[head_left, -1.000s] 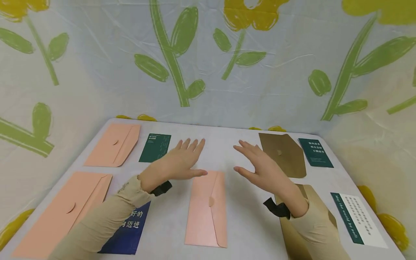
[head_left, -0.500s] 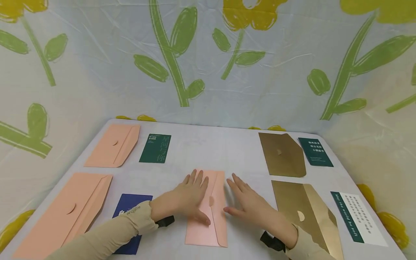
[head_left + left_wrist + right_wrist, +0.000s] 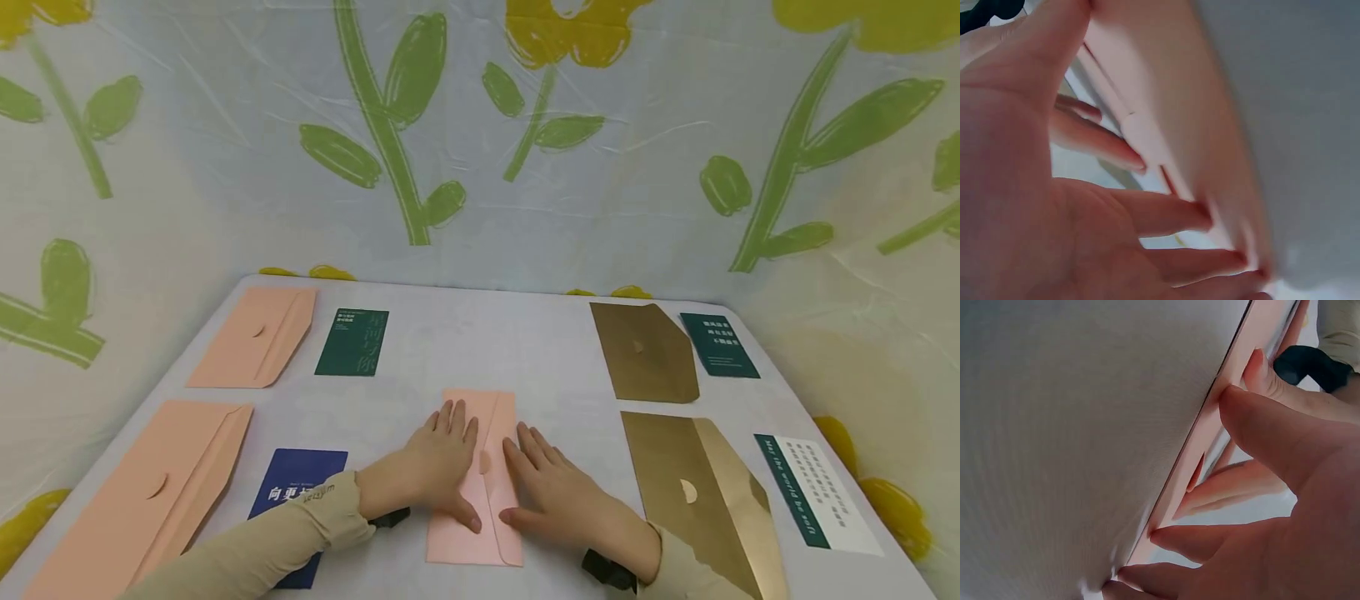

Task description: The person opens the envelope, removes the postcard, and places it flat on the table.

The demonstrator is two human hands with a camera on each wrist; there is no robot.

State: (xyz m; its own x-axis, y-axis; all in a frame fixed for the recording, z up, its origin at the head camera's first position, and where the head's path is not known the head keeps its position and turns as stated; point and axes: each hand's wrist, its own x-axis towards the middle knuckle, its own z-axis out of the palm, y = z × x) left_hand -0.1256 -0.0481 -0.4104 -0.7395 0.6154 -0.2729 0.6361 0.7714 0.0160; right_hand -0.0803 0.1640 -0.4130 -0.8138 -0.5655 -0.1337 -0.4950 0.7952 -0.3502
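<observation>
A long pink envelope (image 3: pixel 487 492) with a half-round flap tab lies lengthwise at the middle of the table. My left hand (image 3: pixel 438 467) rests on its left part, fingers spread fairly straight and pointing away from me. In the left wrist view, the fingertips of that hand (image 3: pixel 1104 231) touch the envelope (image 3: pixel 1166 81). Along the right edge lies my right hand (image 3: pixel 558 496), its fingers extended and the thumb tip on the paper. The right wrist view has the right hand's (image 3: pixel 1285 506) fingertips against the envelope's edge (image 3: pixel 1252 337). Neither hand grips anything.
Two pink envelopes (image 3: pixel 251 337) (image 3: pixel 135 500), a green card (image 3: pixel 352 342) and a blue card (image 3: pixel 296 479) lie at left. At right are two gold-brown envelopes (image 3: pixel 645 354) (image 3: pixel 675 467), a dark green card (image 3: pixel 720 346) and a white-and-green card (image 3: pixel 817 492). A flowered cloth (image 3: pixel 600 208) hangs behind.
Both hands have come down and nearer from above the table, with fingers spread, onto the middle pink envelope. The right hand then moved left to its edge. The envelope stays in place.
</observation>
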